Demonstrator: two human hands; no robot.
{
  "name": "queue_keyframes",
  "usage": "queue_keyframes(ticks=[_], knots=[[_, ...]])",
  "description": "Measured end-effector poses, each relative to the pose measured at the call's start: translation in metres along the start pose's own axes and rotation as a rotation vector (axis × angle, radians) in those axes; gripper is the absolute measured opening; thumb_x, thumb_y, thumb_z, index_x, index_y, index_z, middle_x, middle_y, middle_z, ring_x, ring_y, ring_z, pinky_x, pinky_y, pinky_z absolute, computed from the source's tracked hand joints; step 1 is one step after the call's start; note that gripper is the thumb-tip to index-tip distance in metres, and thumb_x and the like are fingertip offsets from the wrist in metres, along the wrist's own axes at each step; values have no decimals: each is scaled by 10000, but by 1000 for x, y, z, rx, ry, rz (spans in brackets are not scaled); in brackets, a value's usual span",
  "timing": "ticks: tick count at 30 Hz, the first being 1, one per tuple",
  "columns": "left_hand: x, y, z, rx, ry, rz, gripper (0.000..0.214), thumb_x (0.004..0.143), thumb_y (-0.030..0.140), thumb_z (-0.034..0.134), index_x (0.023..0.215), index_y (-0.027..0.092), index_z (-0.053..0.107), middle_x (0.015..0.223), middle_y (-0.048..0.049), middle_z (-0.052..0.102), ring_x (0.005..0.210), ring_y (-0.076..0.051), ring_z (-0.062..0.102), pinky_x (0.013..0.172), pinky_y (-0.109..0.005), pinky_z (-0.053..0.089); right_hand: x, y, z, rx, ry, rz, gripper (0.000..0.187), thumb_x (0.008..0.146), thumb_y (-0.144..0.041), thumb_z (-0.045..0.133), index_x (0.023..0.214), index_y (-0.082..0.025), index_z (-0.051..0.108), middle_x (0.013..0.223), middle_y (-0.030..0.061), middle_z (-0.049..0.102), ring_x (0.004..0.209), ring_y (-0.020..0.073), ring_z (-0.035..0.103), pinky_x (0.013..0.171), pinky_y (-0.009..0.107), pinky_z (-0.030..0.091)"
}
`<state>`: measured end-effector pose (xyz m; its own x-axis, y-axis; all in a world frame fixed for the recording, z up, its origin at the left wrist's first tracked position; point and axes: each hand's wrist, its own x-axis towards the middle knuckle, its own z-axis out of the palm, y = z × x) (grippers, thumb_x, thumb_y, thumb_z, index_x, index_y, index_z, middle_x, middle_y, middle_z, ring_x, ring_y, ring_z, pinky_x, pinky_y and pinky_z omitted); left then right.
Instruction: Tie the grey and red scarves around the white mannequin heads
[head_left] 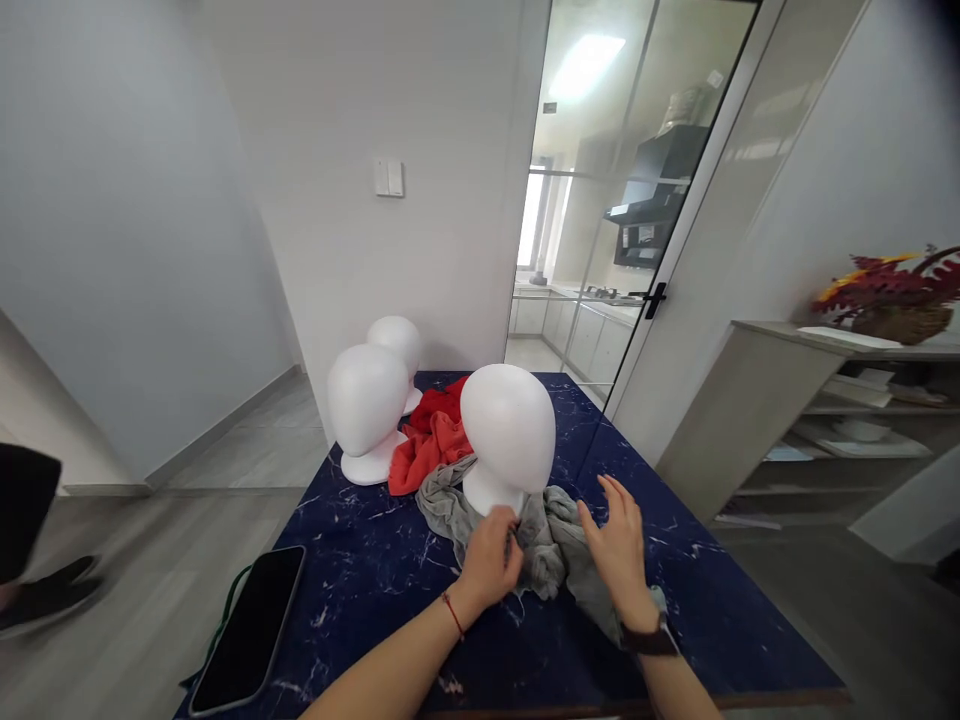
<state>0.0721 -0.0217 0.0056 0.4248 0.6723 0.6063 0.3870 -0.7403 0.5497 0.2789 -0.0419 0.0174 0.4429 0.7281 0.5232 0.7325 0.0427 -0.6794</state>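
Observation:
A white foam mannequin head (510, 425) stands at the middle of the table, with a grey scarf (536, 560) bunched around its base. At the front of that base, my left hand (491, 560) is closed, its fingers pinching the scarf's cloth. My right hand (619, 545) hovers over the scarf's right part with fingers spread, holding nothing. Left of the head lies a coral red scarf (431, 452), and a darker red cloth (436, 405) is crumpled behind it.
Two more white mannequin heads, a nearer one (367, 400) and a farther one (396, 342), stand at the table's left back. A tablet (251, 630) lies on the blue marbled table (360, 550). A person's shoe (56, 590) shows at left; a shelf unit (750, 400) stands right.

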Motion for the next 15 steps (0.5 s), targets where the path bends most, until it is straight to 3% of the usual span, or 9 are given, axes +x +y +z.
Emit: queue_keyframes(ticks=[2, 3, 6, 11, 15], knots=[[6, -14, -3, -12, 205, -208, 287, 771, 84, 405, 1043, 162, 451, 1004, -100, 522, 926, -193, 531, 823, -370, 458, 18, 4, 15, 224, -194, 44, 673, 752, -417, 565, 1344, -164, 371, 1369, 175, 425, 1232, 301, 440, 935, 467, 430], [8, -21, -5, -14, 248, -268, 323, 761, 88, 417, 1076, 155, 440, 1044, -109, 509, 970, -200, 524, 851, -385, 453, 25, 5, 24, 327, -311, 58, 751, 710, -416, 613, 1366, -182, 332, 1389, 169, 409, 1238, 290, 441, 918, 445, 450], [12, -42, -8, -15, 194, -316, 558, 722, 114, 474, 1268, 142, 361, 1275, -150, 433, 1224, -247, 405, 1016, -458, 350, 34, 1, 54, 510, -538, 40, 876, 587, -399, 740, 1350, -207, 355, 1378, 145, 441, 1234, 267, 455, 963, 428, 421], [8, -60, -8, -26, -49, -372, 770, 673, 149, 527, 1402, 89, 286, 1461, -179, 289, 1368, -284, 221, 1121, -449, 214, 24, -19, 90, 610, -544, 54, 709, 503, -429, 793, 1103, -106, 594, 1120, 178, 641, 1067, 287, 579, 970, 431, 419], [8, -56, -12, 6, -99, -328, 789, 656, 136, 534, 1412, 124, 308, 1445, -150, 321, 1343, -276, 249, 1121, -457, 204, 18, -21, 103, 636, -434, 91, 696, 519, -482, 775, 1077, -99, 613, 1102, 180, 650, 1024, 284, 599, 956, 430, 440]])
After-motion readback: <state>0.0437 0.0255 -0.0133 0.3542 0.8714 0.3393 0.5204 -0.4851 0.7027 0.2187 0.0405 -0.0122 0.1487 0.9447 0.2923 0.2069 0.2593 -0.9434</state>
